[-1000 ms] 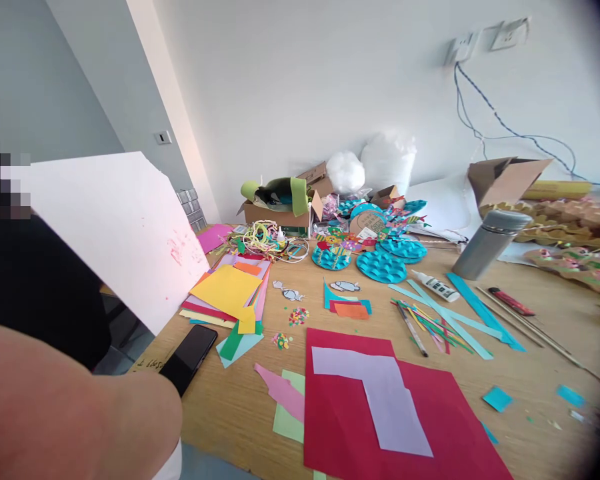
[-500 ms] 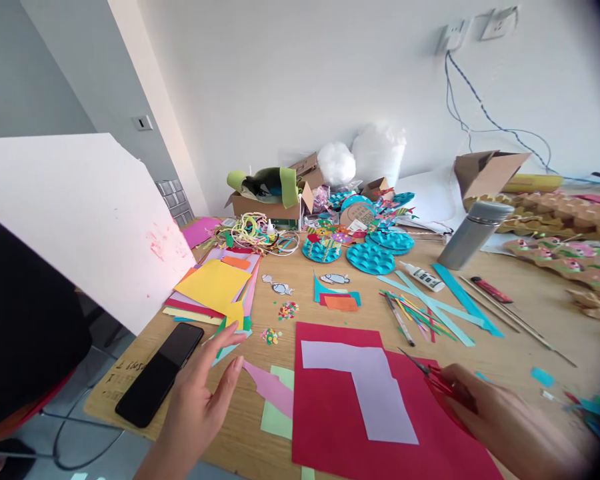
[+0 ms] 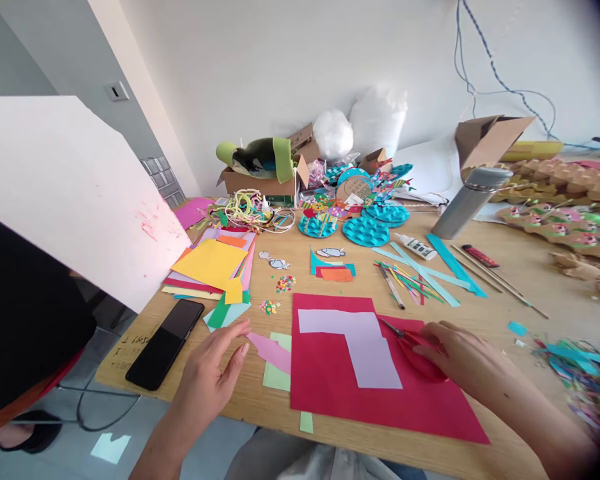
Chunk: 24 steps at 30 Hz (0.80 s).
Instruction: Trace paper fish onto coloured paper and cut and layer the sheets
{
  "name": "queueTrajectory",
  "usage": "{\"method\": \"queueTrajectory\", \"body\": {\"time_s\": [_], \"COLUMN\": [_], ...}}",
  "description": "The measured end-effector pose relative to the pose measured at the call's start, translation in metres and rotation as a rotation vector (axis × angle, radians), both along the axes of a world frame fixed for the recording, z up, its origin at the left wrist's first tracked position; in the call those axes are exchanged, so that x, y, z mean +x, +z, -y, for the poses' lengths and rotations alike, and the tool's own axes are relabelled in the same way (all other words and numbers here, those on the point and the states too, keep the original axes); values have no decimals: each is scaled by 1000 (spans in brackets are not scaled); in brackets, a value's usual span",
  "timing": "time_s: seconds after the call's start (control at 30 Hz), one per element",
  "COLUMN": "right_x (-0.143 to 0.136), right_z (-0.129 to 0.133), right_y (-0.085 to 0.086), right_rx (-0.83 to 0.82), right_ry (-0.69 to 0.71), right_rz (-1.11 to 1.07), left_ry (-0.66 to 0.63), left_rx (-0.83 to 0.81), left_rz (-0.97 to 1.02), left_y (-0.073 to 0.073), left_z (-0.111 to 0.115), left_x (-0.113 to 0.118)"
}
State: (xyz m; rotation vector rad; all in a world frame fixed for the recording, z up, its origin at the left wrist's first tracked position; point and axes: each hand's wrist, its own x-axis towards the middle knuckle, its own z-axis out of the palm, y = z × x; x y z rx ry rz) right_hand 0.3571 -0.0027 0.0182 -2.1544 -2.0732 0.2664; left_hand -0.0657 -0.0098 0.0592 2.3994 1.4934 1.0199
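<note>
My left hand point(image 3: 211, 370) is above the table edge, thumb and fingers apart, its fingertips close to the tip of a pink paper scrap point(image 3: 275, 353). That scrap overlaps a pale green sheet point(image 3: 277, 379). My right hand point(image 3: 455, 357) has its fingers on the red-handled scissors point(image 3: 420, 353), which rest on red paper point(image 3: 325, 387) with their blades pointing left. A lilac L-shaped paper point(image 3: 370, 353) lies on the red paper, its upper right corner near the scissor tips.
A black phone point(image 3: 165, 343) lies at the left, below a stack of coloured paper point(image 3: 207, 267). Farther right are a glue bottle point(image 3: 416, 246), paper strips point(image 3: 457, 265) and a grey flask point(image 3: 467, 203). A large white board point(image 3: 75, 193) leans at far left.
The view has tilted down. My right hand has moved inward and brought the scissors down onto the red paper beside the lilac piece. My left hand remains near the pink scrap.
</note>
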Motion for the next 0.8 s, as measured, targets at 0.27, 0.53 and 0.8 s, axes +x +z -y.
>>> {"method": "queueTrajectory", "body": {"time_s": [0.27,0.53,0.8], "right_x": [-87,-96,-69], "right_z": [-5,-36,-65], "right_y": [22,1,-27], "right_rx": [56,100,90], "right_ry": [419,444,397], "right_rz": [-212,-116,-63], "left_ry": [-11,90,105], "left_rx": [-100,-67,-162], "left_rz": [-58,-110,-178], "left_y": [3,19,21], "left_z": [6,-11,-28], "left_x": [-1,-25,-33]}}
